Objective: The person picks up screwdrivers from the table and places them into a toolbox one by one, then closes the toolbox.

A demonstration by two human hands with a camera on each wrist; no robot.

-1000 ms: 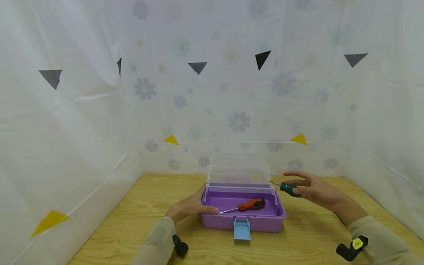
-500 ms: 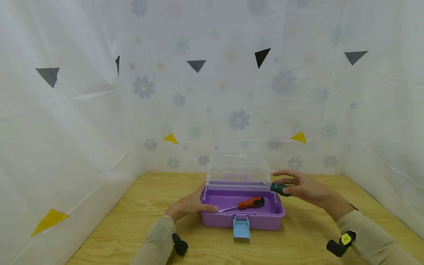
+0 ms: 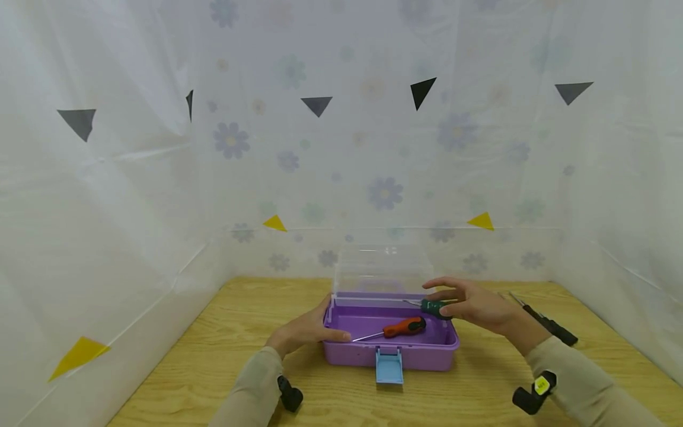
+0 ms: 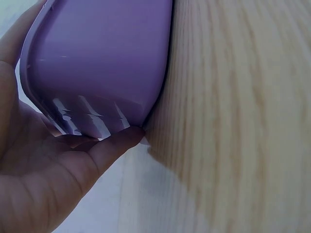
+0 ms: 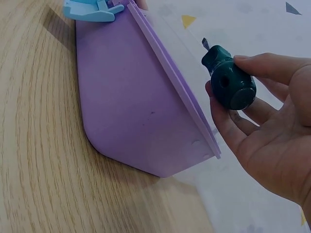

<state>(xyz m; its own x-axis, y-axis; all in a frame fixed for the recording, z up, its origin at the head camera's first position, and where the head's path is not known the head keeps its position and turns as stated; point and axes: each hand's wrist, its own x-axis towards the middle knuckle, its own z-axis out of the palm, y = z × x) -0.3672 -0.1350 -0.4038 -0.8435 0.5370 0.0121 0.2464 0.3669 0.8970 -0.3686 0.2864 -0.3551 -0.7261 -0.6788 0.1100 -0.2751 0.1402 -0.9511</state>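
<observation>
A purple toolbox (image 3: 389, 358) stands on the table with its clear lid (image 3: 384, 270) raised at the back and its light blue latch (image 3: 389, 367) hanging down in front. Inside lies a screwdriver with a red and black handle (image 3: 404, 327). My left hand (image 3: 306, 329) grips the box's left end, the thumb along the front rim; the left wrist view shows fingers against the purple wall (image 4: 97, 63). Between thumb and fingers, my right hand (image 3: 477, 305) pinches a short screwdriver with a dark green handle (image 5: 231, 80). It is held over the box's right end, its tip pointing left.
Several dark-handled tools with thin metal shafts (image 3: 552, 326) lie on the table (image 3: 213, 356) at the right, partly hidden behind the right forearm. White patterned sheeting (image 3: 384, 148) encloses the table at the back and both sides.
My right hand has moved left with the green screwdriver, from beside the box to above its right end. The tools at the right have come into sight. My left hand stays on the box.
</observation>
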